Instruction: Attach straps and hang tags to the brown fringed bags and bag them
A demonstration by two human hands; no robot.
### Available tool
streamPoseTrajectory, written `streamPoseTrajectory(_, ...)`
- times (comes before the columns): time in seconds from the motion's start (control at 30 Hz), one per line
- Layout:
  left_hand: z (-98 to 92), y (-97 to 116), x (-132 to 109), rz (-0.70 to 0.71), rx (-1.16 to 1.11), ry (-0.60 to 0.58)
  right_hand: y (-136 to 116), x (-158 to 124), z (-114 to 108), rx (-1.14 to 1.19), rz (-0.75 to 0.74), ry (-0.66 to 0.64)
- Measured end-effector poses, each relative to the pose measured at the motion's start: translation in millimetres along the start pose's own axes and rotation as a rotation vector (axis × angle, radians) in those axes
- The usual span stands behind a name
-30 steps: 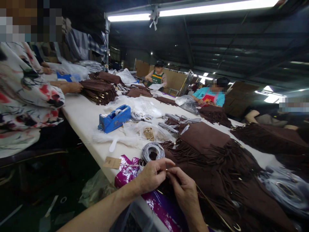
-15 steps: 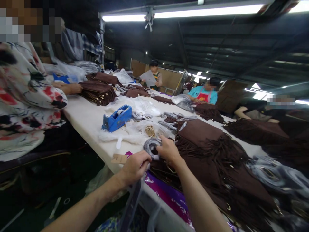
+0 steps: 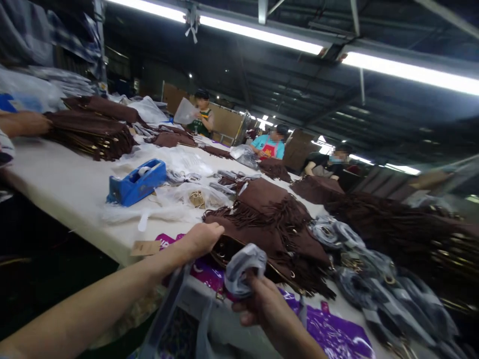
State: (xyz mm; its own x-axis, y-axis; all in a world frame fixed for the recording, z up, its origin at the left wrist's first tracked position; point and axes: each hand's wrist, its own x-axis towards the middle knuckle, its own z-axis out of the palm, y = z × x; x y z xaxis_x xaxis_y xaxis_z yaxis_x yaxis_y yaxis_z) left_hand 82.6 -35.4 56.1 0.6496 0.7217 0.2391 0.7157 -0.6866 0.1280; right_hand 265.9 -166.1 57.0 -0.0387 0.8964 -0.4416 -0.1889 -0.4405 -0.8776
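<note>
My left hand [image 3: 198,240] grips the near left corner of a brown fringed suede bag [image 3: 269,224] lying on the white table [image 3: 67,184]. My right hand [image 3: 262,304] is closed around a grey plastic-wrapped bundle [image 3: 243,267], held just in front of the bag at the table's near edge. A purple printed plastic sheet [image 3: 329,334] lies under the bag. A clear plastic bag [image 3: 175,319] hangs below my hands.
A blue tape dispenser [image 3: 136,182] and a brown paper tag [image 3: 145,248] lie to the left. Stacked brown bags [image 3: 90,129] sit far left, grey wrapped straps [image 3: 377,284] to the right. Co-workers [image 3: 271,144] sit along the far side; another person's hand [image 3: 22,122] rests at left.
My right hand picked the grey bundle off the table and drew it toward me. My left hand moved onto the bag's corner. The view swung right.
</note>
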Motion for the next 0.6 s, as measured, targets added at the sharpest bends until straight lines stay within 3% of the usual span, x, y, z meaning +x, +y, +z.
streamPoseTrajectory(0.1,-10.8,5.3,4.6,-0.039,-0.009,0.062,-1.2,0.9,12.1,0.071,0.285,-0.005)
streamPoseTrajectory(0.17,-16.1,9.4,2.3,-0.057,0.011,0.111,-10.5,7.7,19.2,0.180,0.380,0.063)
streamPoseTrajectory(0.4,-7.6,-3.3,-19.4,-0.008,0.019,0.326,-29.0,42.4,7.8,0.424,0.060,0.323)
streamPoseTrajectory(0.5,1.9,-7.6,-23.4,0.071,0.050,0.403,-23.8,55.3,-0.6,0.470,0.062,0.389)
streamPoseTrajectory(0.6,6.6,-8.1,-23.5,0.092,0.047,0.468,-15.0,59.7,-2.6,0.454,0.119,0.358)
